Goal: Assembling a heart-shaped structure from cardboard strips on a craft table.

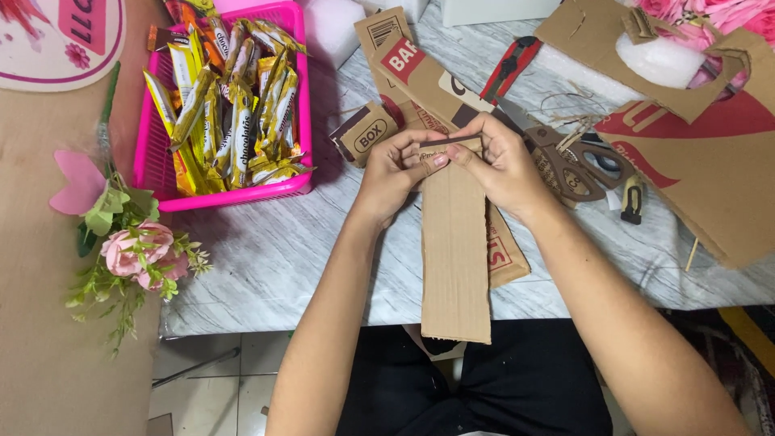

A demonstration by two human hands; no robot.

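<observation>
A long brown cardboard strip lies lengthwise over the marble-patterned table, its near end hanging past the table's front edge. My left hand and my right hand meet at the strip's far end. Both pinch that end together with a small brown wrapped bar held against it between the fingertips. More printed cardboard pieces lie under and beyond the strip.
A pink basket full of yellow and gold wrapped bars stands at the left. Artificial pink flowers lie at the table's left edge. Scissors, a red utility knife and a large cut cardboard sheet sit at the right.
</observation>
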